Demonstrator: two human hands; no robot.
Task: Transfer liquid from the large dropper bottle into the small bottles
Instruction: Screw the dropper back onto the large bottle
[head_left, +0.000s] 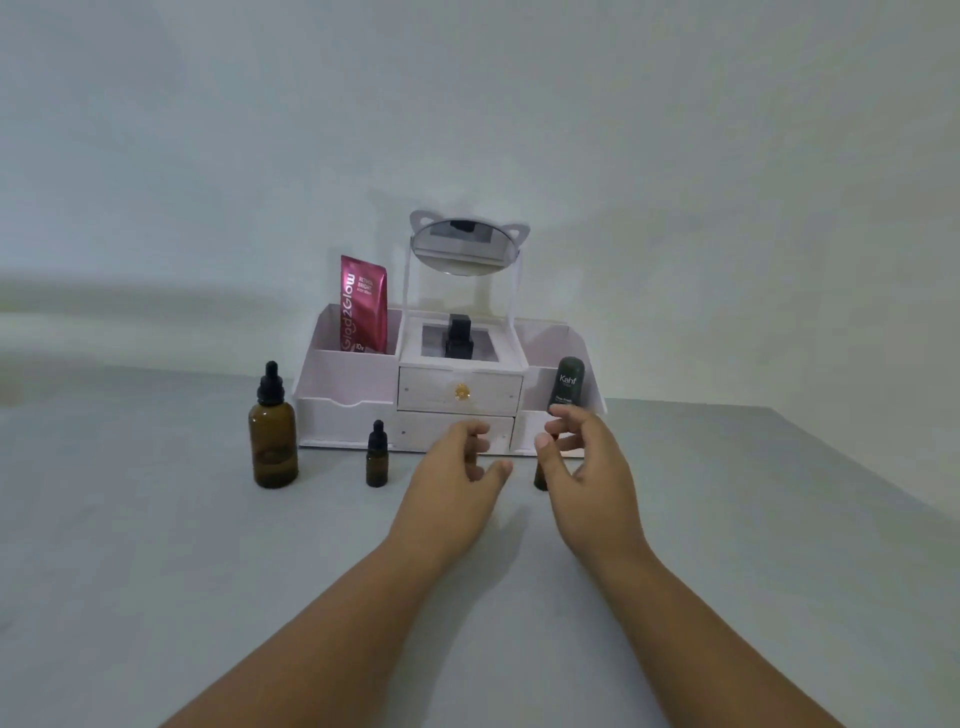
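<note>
1. Hands are being held out over the table (156, 519), toward 12 o'clock.
2. Large dropper bottle (272, 441) is being shown upright and capped at 9 o'clock of both hands, well apart from them.
3. Small bottle (376, 460) is being shown upright between it and the left hand (457, 462).
4. Left hand's fingers are being held loosely curled, with nothing gripped.
5. Second small bottle (540, 480) is being mostly covered by the right hand (582, 462). Thumb and fingers are being held narrowly apart by its top, and a grip cannot be told.
6. Organizer (343, 415) is being shown at 12 o'clock behind the bottles.
</note>
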